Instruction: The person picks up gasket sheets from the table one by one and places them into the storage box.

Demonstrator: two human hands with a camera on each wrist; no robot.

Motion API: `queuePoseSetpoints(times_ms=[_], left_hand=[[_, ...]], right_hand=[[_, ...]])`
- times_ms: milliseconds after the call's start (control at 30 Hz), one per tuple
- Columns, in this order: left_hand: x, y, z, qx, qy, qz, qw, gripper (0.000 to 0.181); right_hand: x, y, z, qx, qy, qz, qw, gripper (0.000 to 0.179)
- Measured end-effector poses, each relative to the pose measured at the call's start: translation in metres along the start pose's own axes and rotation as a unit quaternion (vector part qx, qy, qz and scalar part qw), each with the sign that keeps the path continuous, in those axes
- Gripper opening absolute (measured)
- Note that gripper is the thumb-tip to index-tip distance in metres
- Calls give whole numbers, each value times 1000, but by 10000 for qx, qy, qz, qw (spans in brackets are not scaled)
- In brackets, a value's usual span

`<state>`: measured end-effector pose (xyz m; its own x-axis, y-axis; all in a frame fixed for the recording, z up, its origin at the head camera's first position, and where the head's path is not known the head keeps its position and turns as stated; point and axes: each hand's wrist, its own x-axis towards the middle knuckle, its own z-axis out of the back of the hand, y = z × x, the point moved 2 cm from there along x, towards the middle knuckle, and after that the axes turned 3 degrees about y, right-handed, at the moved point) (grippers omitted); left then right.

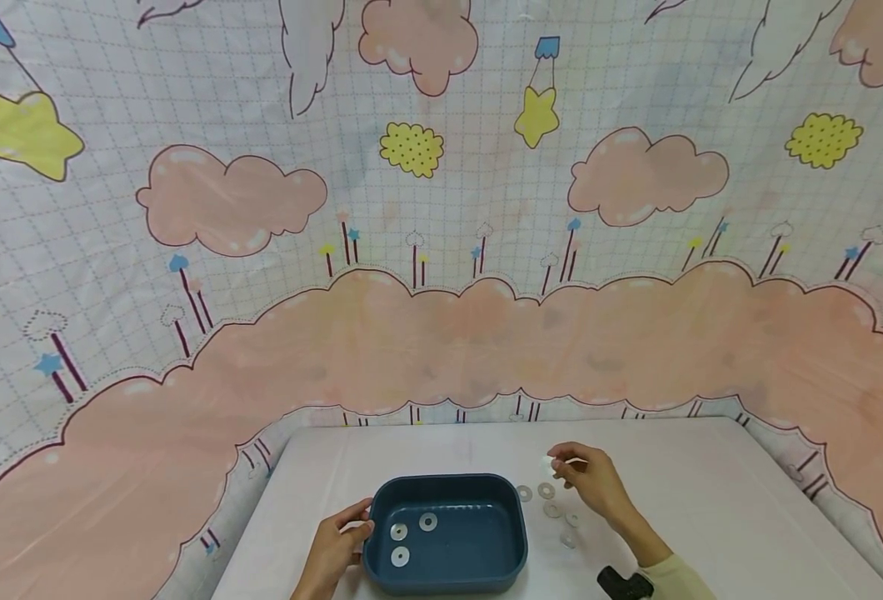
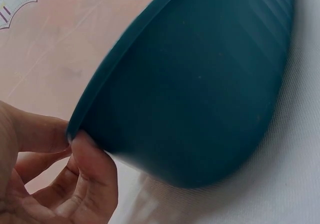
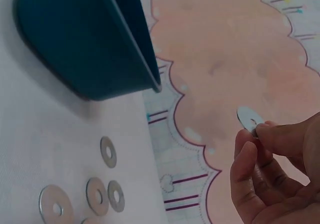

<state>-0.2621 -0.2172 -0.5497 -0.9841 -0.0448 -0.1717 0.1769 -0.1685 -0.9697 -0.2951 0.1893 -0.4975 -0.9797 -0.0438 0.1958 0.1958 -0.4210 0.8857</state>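
Note:
A dark blue plastic bin stands on the white table, with three flat metal washers lying on the left part of its floor. My left hand pinches the bin's left rim between thumb and fingers; the left wrist view shows this grip close up on the bin. Right of the bin, my right hand is raised above the table and pinches one washer by its edge. Several more washers lie loose on the table between the bin and my right hand.
The white tabletop spreads out on both sides of the bin. A patterned cloth with clouds and stars hangs behind it. At the right sleeve sits a black wrist device.

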Motion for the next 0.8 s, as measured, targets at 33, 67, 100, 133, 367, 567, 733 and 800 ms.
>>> queuePoseSetpoints(times_ms=[33, 67, 100, 133, 367, 567, 733, 800], left_hand=[[0, 0, 0, 0, -1, -2, 10000, 48], [0, 0, 0, 4, -6, 2, 10000, 48], [0, 0, 0, 9, -9, 4, 10000, 48], [0, 0, 0, 12, -16, 11, 10000, 48], [2, 0, 0, 53, -18, 66, 10000, 48], [7, 1, 1, 91, 0, 79, 9999, 47], [10, 1, 2, 94, 10, 60, 9999, 47], [12, 1, 2, 87, 12, 59, 9999, 47]], right_hand=[[0, 2, -1, 47, 23, -13, 10000, 17], [0, 4, -2, 98, 47, -20, 9999, 16], [0, 5, -3, 119, 63, -22, 9999, 16], [1, 6, -4, 136, 75, -2, 9999, 16], [5, 14, -11, 231, 115, 110, 9996, 14], [9, 22, -19, 289, 217, 206, 9991, 15], [14, 30, -25, 477, 414, 177, 9978, 17], [16, 34, -28, 535, 491, 171, 9972, 19]])
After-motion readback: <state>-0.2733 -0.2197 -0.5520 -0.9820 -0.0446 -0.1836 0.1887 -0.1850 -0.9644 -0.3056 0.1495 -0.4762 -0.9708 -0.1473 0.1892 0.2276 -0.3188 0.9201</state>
